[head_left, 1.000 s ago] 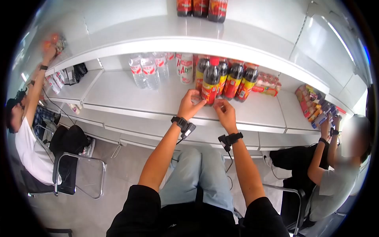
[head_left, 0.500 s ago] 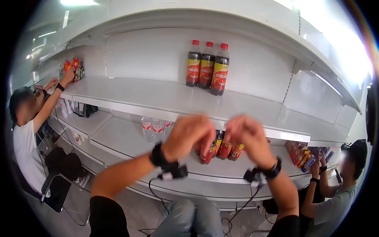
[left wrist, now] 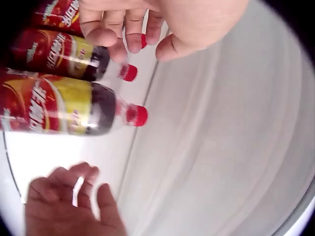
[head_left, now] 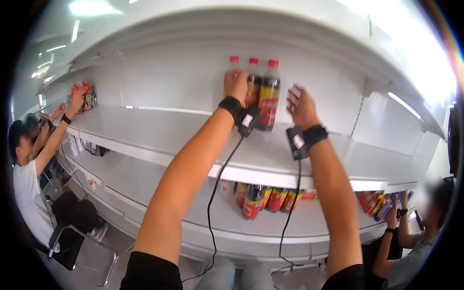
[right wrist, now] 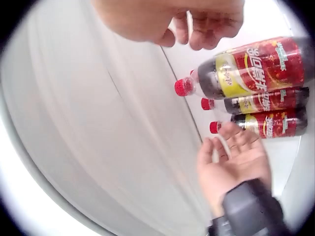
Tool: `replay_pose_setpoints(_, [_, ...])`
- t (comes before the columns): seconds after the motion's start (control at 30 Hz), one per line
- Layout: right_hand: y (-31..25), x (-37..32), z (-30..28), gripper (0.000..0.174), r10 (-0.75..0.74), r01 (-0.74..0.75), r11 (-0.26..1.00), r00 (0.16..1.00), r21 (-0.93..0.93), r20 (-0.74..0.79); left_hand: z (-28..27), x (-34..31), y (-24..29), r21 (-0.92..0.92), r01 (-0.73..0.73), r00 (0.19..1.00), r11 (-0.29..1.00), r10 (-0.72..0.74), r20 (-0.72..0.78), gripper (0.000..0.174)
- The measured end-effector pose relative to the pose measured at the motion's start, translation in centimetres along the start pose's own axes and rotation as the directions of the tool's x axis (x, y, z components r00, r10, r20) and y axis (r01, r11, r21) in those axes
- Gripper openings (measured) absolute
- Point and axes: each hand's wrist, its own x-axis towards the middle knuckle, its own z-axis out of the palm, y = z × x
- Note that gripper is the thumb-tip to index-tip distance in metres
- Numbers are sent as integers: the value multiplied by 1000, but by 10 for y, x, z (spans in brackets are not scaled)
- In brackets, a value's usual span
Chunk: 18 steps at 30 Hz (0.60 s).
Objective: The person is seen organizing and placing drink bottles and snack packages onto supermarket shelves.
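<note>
Three cola bottles with red caps stand in a row on the upper shelf: a right one (head_left: 269,99), a middle one (head_left: 253,92) and a left one (right wrist: 275,124). My left hand (head_left: 236,86) is at the left bottle and overlaps it in the head view. In the left wrist view its fingers (left wrist: 134,29) are spread and slightly bent near the caps, around nothing. My right hand (head_left: 303,107) is held to the right of the row, apart from the right bottle, its fingers (right wrist: 204,29) loosely bent and holding nothing.
On the lower shelf (head_left: 208,212) stand several more cola bottles (head_left: 252,203), partly under the upper shelf's edge. A person at the left (head_left: 31,188) handles red packets (head_left: 87,94). Another person at the right (head_left: 420,251) reaches to boxes (head_left: 384,208). Cables (head_left: 215,193) hang from both wrists.
Both my hands have risen from the bottle at the front of the lower shelf to the upper shelf, one on each side of the three bottles. The head view has tilted up.
</note>
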Motion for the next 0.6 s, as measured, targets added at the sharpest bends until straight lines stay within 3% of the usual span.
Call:
replay_pose_setpoints(0.07, [-5,-11,7,38,-151,156,987,983,-43,102,-9,5,-16,33,7,999,999,-8,45,31])
replay_pose_setpoints(0.1, [-5,-9,7,38,-77,84,991,995,-103,68,-13,11,-20,89,24,995,996,-33,97,33])
replay_pose_setpoints(0.17, [-5,-8,7,43,-85,107,974,990,-202,112,-9,-4,-14,286,-239,968,928,204,149,38])
replay_pose_setpoints(0.2, [-2,-6,4,44,-117,140,964,987,-225,113,-16,14,-31,501,-432,902,750,362,236,45])
replay_pose_setpoints(0.23, [-2,-6,3,45,-142,166,944,984,-285,105,-19,17,-37,649,-588,797,482,481,365,52])
replay_pose_setpoints(0.33, [-3,-9,-4,43,-155,198,899,978,-391,138,-9,-2,-18,823,-346,934,451,81,349,77])
replay_pose_setpoints(0.43, [-3,-4,-13,36,-16,127,876,972,-465,236,-12,-6,-29,717,-395,883,574,22,469,64])
replay_pose_setpoints(0.47, [-2,-2,-12,35,64,77,863,963,-499,260,-12,-5,-29,767,-385,885,512,-31,465,72])
replay_pose_setpoints(0.5, [-1,1,-12,33,144,29,845,949,-533,280,-12,-7,-29,748,-391,874,536,-39,485,73])
replay_pose_setpoints(0.53, [1,3,-13,37,144,183,762,888,-621,437,-13,-9,-29,729,-395,863,559,-48,504,74])
replay_pose_setpoints(0.6, [0,-13,-3,41,140,152,740,918,-655,371,-13,-10,-31,728,-379,858,571,-78,508,74])
